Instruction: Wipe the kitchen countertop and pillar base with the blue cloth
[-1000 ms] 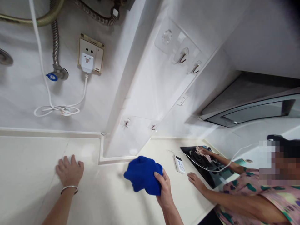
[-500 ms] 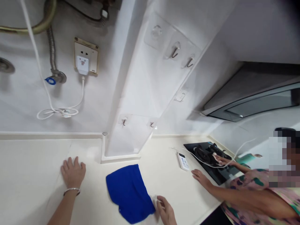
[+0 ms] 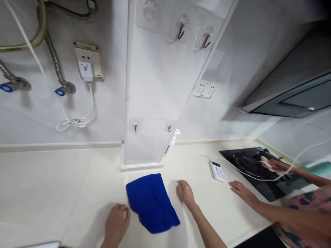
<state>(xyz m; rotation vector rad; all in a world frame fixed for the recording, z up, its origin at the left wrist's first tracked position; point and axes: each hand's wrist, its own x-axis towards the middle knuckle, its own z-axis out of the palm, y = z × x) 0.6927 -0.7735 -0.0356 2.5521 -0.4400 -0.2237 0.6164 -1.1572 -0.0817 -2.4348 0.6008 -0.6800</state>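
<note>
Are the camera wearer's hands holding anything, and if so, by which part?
Neither holds anything: the blue cloth lies on the counter between the left hand and right hand.

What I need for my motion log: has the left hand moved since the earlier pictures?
Yes: judged against the wall column's base, the left hand has moved rightward and lower in the view.

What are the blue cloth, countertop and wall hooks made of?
Blue cloth: matte fabric, from its limp creases; fibre unclear.
Countertop: perhaps engineered stone, being smooth, pale, faintly glossy.
Wall hooks: probably metal, thin and brownish, on transparent backings, perhaps plastic.
</note>
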